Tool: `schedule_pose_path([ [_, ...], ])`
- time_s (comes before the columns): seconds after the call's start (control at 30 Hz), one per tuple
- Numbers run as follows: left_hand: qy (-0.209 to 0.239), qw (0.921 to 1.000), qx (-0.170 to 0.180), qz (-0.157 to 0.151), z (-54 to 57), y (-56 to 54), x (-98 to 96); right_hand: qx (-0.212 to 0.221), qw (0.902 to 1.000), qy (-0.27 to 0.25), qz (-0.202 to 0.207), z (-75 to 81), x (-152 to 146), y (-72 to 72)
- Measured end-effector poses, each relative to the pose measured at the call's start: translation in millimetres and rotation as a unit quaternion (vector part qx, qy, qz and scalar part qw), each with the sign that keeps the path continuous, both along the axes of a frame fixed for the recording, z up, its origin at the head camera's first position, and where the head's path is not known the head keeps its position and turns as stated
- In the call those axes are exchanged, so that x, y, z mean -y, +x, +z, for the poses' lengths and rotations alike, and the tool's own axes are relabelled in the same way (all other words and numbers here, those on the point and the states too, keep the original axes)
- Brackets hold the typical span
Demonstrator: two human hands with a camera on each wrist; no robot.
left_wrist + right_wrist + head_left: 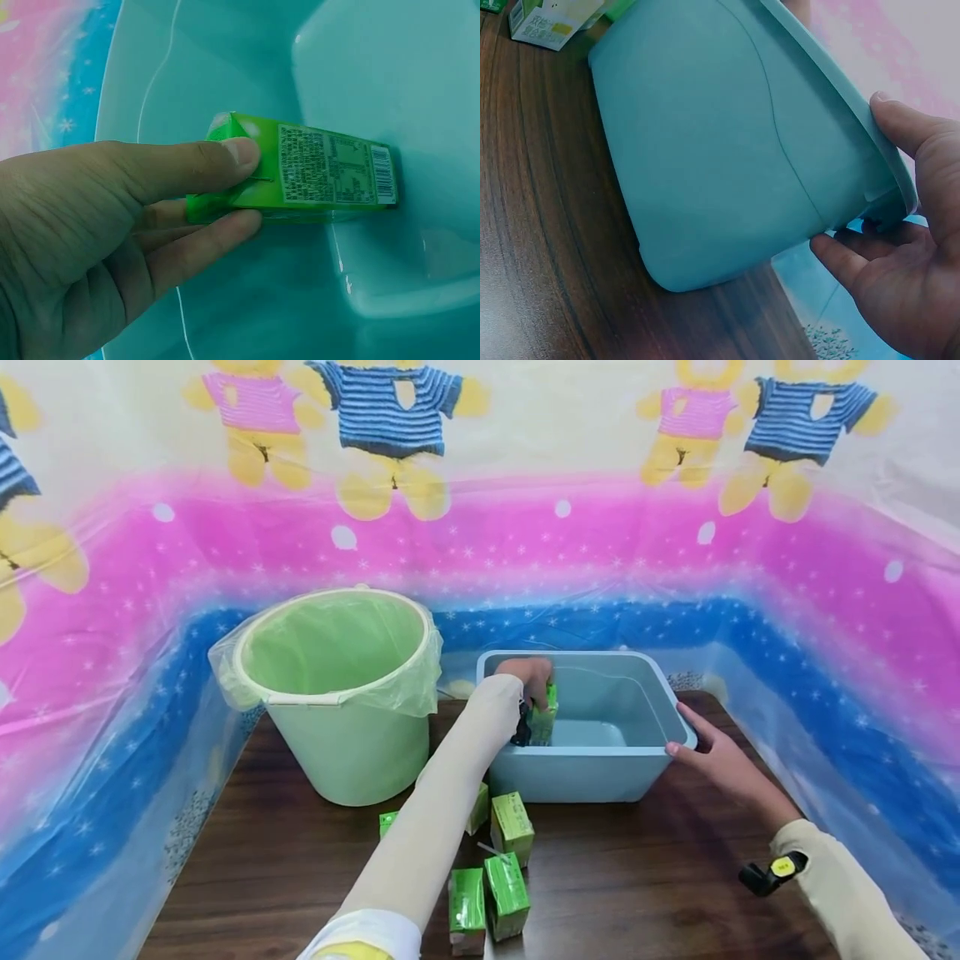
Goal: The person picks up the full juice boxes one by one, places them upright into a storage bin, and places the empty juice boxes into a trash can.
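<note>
Inside the left end of a light blue plastic tub (577, 774), my left hand (531, 675) pinches a green drink carton (322, 169) by its top. The left wrist view shows the thumb on one face of the carton and the fingers on the other, with its far end down at the tub's floor. At the tub's right end, my right hand (723, 764) grips the rim; in the right wrist view the thumb lies on the rim (847, 90) and the fingers are below it.
Several more green cartons (507, 893) stand on the dark wooden table (637, 877) in front of the tub, some partly hidden behind my left arm. Left of the tub stands a pale green bucket (360, 752) lined with a clear bag. A printed curtain (525, 543) surrounds the table.
</note>
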State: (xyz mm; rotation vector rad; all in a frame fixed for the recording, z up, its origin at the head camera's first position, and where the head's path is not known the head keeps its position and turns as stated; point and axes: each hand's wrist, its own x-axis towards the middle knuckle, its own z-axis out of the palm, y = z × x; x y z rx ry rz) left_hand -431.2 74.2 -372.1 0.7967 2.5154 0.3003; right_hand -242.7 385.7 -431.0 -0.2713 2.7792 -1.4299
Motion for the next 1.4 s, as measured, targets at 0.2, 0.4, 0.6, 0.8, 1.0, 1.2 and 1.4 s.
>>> schedule_pose_path([
  [0.2, -0.029, 0.9995, -0.007, -0.011, -8.9, -2.8, 9.9, 0.001, 1.0, 0.001, 0.004, -5.4, 5, -1.3],
  [0.4, 0.013, 0.9996, 0.015, 0.02, 4.5, 0.1, 17.9, 0.001, 1.0, -0.002, 0.008, -6.4, 5, -3.7],
  [0.6, -0.009, 0.9973, -0.043, -0.059, 48.2, 15.3, 18.3, -0.003, 0.9999, 0.008, 0.006, -7.7, 5, -2.2],
  [0.8, 0.005, 0.987, -0.089, -0.134, 87.6, 52.2, 32.5, -0.003, 1.0, 0.006, 0.0, -10.9, 3, -0.7],
  [1.0, 0.033, 0.9701, -0.127, -0.204, 115.3, 105.0, 58.8, 0.0, 1.0, -0.003, -0.004, -10.8, 3, 1.6],
  [1.2, 0.053, 0.9548, -0.155, -0.248, 124.5, 151.8, 96.5, -0.002, 1.0, -0.003, -0.006, -6.9, 4, -0.8],
  [1.4, 0.11, 0.9532, -0.138, -0.246, 101.7, 196.9, 142.4, 0.006, 0.9998, -0.015, -0.009, -6.1, 4, -1.7],
])
